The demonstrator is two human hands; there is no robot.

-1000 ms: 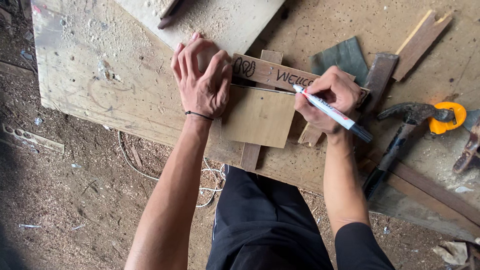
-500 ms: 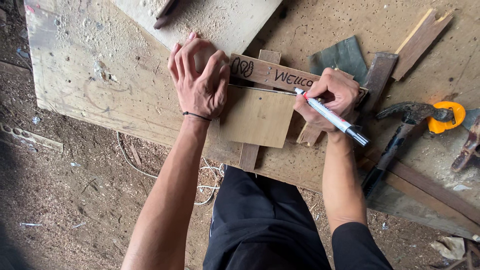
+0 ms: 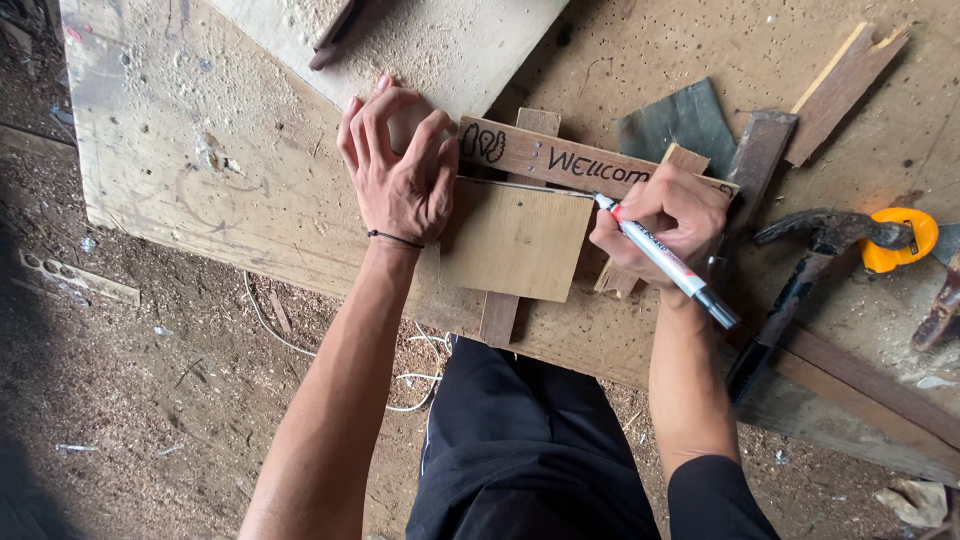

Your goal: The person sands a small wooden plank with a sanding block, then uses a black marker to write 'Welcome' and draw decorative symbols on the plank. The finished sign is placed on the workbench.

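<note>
Left hand spread flat, pinning the left end of the lettered slat against the bench, likely to stop slipping; right hand curled shut around a marker, tip at the slat's edge above the square board; hammer lying just right.

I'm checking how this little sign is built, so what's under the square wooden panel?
A narrow upright slat runs beneath the square panel, showing above and below it. The lettered strip lies along the panel's top edge. How the pieces are joined is covered. The left hand presses beside it.
</note>
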